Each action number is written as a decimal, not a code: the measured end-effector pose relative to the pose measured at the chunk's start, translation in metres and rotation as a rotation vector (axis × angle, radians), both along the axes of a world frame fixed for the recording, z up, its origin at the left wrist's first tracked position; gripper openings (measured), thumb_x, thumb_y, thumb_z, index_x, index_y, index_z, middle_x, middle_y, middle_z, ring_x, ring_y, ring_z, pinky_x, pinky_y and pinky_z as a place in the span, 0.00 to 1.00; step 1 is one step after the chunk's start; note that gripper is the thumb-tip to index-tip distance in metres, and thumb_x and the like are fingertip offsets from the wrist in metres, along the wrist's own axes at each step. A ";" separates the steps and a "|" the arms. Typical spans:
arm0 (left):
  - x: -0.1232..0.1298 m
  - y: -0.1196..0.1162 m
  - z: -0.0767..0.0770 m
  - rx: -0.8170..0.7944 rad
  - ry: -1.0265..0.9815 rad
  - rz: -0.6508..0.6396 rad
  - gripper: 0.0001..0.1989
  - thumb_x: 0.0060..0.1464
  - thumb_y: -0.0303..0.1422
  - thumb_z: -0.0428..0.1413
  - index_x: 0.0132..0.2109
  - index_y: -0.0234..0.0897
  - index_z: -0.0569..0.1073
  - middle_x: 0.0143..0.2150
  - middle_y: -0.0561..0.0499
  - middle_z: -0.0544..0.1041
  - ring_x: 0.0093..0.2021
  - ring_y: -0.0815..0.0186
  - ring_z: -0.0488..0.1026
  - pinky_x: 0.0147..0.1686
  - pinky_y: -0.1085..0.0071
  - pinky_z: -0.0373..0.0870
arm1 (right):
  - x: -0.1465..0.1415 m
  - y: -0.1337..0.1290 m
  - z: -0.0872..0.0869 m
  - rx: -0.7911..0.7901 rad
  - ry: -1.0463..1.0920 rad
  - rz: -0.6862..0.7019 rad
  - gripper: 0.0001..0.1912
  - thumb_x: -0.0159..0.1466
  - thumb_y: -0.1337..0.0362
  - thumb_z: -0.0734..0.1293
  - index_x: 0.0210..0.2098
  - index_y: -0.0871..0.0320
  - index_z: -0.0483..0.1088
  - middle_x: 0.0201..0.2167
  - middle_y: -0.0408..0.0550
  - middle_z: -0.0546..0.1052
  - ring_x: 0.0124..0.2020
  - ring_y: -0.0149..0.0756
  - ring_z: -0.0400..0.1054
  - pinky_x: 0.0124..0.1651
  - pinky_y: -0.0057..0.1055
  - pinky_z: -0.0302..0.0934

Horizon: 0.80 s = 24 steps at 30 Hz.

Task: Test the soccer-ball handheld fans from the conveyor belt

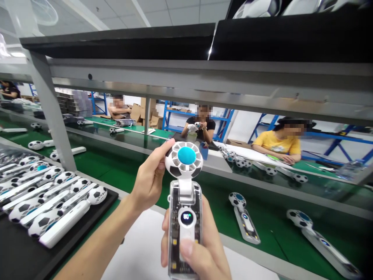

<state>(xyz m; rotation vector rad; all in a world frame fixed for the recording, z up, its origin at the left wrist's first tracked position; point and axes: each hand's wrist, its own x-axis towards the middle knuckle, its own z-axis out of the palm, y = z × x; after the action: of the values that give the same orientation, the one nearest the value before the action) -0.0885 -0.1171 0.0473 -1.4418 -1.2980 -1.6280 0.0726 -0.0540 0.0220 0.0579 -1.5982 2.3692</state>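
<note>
1. In the head view, you hold a football-patterned handheld fan (185,190) upright above the white surface (140,241), its blue disc (187,155) facing you.
2. Your right hand (208,252) is wrapped around the transparent handle, thumb pressed on its front below the lit round display (186,217).
3. Your left hand (150,177) grips the fan head's left side; the tips of some fingers are hidden.
4. At your left, finished-looking fans (65,227) lie in rows on a black tray (17,249), one near its right edge.
5. At your right, two similar fans (244,217) lie near the green conveyor belt's (215,198) near edge, well apart.
</note>
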 end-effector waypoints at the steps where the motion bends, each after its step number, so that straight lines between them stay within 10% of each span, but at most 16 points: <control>1: -0.001 0.000 0.000 0.004 0.012 0.006 0.22 0.67 0.32 0.44 0.66 0.45 0.62 0.61 0.47 0.71 0.58 0.58 0.71 0.56 0.66 0.70 | 0.000 0.000 0.000 -0.002 -0.009 -0.004 0.42 0.56 0.50 0.69 0.64 0.48 0.47 0.39 0.48 0.72 0.27 0.34 0.66 0.27 0.29 0.52; 24: -0.002 0.000 0.000 -0.064 -0.012 -0.025 0.23 0.68 0.28 0.44 0.67 0.50 0.60 0.63 0.52 0.69 0.61 0.64 0.68 0.61 0.71 0.65 | -0.001 0.001 0.010 0.036 -0.018 0.004 0.42 0.57 0.50 0.69 0.64 0.51 0.46 0.34 0.47 0.73 0.26 0.36 0.68 0.21 0.25 0.53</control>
<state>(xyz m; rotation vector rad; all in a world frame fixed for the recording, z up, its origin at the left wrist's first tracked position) -0.0910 -0.1167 0.0473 -1.4943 -1.3547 -1.6268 0.0720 -0.0527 0.0321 0.0475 -1.6499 2.3506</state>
